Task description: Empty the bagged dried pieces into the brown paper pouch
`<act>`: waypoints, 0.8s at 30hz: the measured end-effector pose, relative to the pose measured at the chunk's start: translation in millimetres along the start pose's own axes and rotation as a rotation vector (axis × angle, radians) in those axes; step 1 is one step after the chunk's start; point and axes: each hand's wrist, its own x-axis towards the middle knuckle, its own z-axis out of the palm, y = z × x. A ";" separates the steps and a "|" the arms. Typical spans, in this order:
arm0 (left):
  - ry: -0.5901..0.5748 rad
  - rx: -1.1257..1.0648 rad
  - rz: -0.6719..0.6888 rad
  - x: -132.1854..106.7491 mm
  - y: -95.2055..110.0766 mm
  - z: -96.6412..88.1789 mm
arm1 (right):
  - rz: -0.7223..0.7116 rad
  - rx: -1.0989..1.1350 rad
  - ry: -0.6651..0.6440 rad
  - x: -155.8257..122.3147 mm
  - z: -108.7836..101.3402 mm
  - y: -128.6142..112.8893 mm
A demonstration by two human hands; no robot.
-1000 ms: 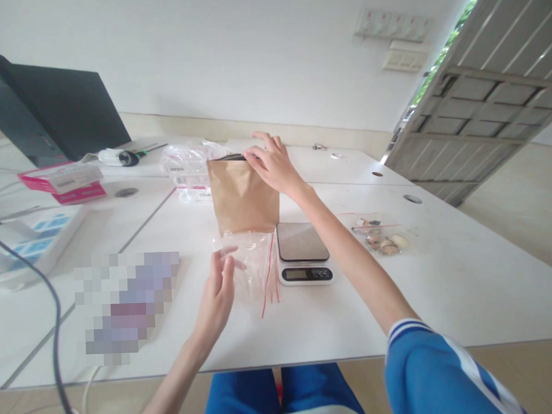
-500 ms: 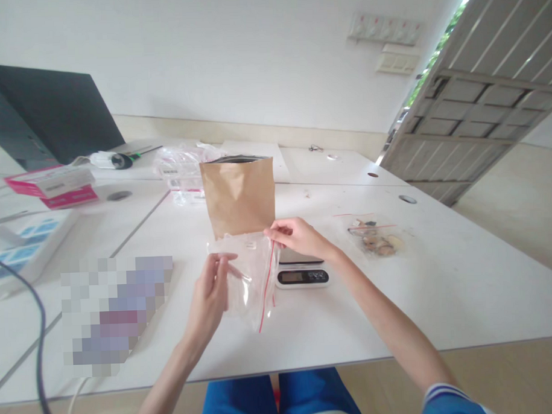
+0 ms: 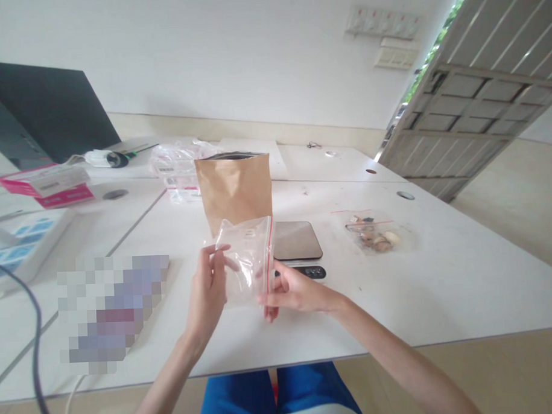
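Clear zip bag (image 3: 244,260), red-striped, between left hand (image 3: 207,289), right hand (image 3: 297,292)

Clear plastic zip bag (image 3: 246,262) held up in both hands, over the near part of the table.

Small, flexible, creased film, standing roughly upright with a slight tilt, red-lined zip strip running down its right edge. Looks empty (glare and creases make that hard to confirm), with a small white printed patch near the top. Left hand (image 3: 207,294) grips the left side, fingers curled round the edge; right hand (image 3: 297,294) pinches the lower right corner by the red strip. Top of the bag overlaps the lower part of a kraft paper pouch (image 3: 234,190) in view; the pouch stands upright on the far side, open top dark.
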 end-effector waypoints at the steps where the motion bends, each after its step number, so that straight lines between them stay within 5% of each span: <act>1: -0.008 0.023 -0.002 0.8 1.0 -0.9 | -0.013 0.034 -0.013 -0.8 1.4 2.4; 7: -0.037 0.127 0.038 8.5 4.9 -9.1 | -0.037 0.079 0.015 -3.3 -7.9 7.2; 11: -0.068 0.387 0.029 16.5 -2.5 -10.9 | -0.103 -0.184 0.137 -15.8 -42.8 -5.5; 17: 0.110 1.035 0.406 22.8 -19.8 -3.7 | -0.288 -0.952 0.978 -52.7 -150.9 -3.9; 20: -0.035 1.085 0.613 24.1 -20.1 3.5 | -0.075 -1.257 1.176 -69.8 -189.0 15.8; 24: -0.271 1.060 0.695 21.8 -21.7 12.0 | 0.386 -1.380 1.234 -83.3 -203.4 41.8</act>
